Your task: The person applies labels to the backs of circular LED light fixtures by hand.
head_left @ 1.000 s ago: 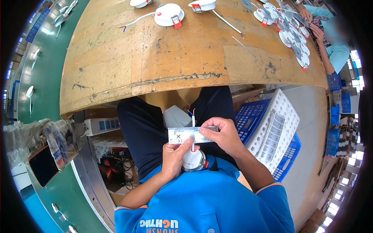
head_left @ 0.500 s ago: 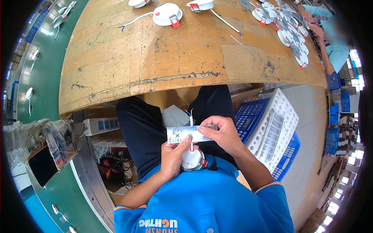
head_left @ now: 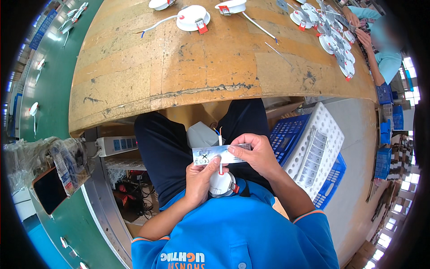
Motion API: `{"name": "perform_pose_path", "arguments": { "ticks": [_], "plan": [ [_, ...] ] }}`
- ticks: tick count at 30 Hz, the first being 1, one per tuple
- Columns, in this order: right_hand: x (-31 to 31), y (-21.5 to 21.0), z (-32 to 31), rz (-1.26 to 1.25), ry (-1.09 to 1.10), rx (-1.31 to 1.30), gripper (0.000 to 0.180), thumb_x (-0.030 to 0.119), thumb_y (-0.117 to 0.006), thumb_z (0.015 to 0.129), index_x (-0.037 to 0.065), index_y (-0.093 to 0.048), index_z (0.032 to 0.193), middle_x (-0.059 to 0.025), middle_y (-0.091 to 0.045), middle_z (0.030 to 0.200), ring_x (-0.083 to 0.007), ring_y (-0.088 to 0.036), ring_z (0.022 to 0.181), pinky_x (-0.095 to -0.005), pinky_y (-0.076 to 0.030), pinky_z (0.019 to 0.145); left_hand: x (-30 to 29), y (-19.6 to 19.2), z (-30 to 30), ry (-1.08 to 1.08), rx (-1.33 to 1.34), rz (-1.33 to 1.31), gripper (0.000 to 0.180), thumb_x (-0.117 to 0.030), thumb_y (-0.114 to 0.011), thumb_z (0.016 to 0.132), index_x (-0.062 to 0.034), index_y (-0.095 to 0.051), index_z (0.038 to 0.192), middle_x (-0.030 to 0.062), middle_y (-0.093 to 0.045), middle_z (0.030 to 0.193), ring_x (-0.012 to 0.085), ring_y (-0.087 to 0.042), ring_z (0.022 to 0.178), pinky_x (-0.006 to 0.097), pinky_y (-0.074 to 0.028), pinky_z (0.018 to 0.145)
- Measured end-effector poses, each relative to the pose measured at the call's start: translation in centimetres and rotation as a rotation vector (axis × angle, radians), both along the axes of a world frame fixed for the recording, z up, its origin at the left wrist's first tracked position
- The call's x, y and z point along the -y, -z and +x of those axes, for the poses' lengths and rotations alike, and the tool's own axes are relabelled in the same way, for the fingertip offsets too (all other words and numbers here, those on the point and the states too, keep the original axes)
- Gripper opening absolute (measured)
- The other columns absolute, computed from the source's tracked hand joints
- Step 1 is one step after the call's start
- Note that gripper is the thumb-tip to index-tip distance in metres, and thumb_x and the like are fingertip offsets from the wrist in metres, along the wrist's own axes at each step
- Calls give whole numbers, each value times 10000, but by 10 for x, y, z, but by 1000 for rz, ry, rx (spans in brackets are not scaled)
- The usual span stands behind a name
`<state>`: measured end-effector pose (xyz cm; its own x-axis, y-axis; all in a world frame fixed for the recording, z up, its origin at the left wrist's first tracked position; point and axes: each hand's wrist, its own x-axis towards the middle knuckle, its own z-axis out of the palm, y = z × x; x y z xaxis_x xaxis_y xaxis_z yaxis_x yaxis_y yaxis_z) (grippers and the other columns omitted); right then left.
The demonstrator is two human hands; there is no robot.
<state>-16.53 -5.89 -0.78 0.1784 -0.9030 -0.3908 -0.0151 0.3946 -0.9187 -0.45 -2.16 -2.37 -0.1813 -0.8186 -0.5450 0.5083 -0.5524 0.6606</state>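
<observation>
Over my lap, a silvery printed label (head_left: pixel 207 156) is stretched between my two hands, across the white cable of a small round downlight. My left hand (head_left: pixel 199 183) pinches the label's middle with the thumb on top, where the cable runs behind it. My right hand (head_left: pixel 256 153) grips the label's right end between thumb and fingers. The white downlight (head_left: pixel 220 184), with a red-tipped spring clip, rests against my shirt below the label. Its cable (head_left: pixel 220 139) points away from me and ends in bare brown and blue wires.
Several downlights (head_left: pixel 192 19) lie on the worn wooden table (head_left: pixel 170 67). More are heaped at the far right near a co-worker's hands (head_left: pixel 363 38). Right of my knees, a label sheet (head_left: pixel 312 157) lies on a perforated white tray (head_left: pixel 329 130) over blue baskets. A phone (head_left: pixel 49 190) is at left.
The label has tilted slightly, and the shine on it differs. Both hands keep their grip in nearly the same place.
</observation>
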Motion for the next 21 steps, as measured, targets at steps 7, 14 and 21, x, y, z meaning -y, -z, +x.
{"name": "perform_pose_path", "arguments": {
  "ticks": [7,14,21],
  "plan": [
    [-1,0,1,4,-2,8,162,139,-649,748,-11,-612,795,-26,-601,693,-38,-517,631,-184,-417,556,0,0,0,-5,-4,1,183,-141,-582,810,7,-586,918,97,-619,773,133,-600,654,254,-494,598],
    [-1,-2,2,-14,-11,17,165,140,-650,750,-14,-609,791,-19,-598,689,-34,-514,628,-181,-411,550,0,0,0,-10,-4,-12,182,-156,-575,816,3,-587,903,95,-620,754,131,-601,639,255,-499,593],
    [-1,-10,3,1,-31,3,131,106,-644,756,-10,-600,797,-18,-593,714,-41,-527,650,-177,-426,585,0,-1,0,-18,5,-9,168,-143,-573,816,0,-588,903,93,-621,754,128,-601,634,249,-499,583]
  ]
}}
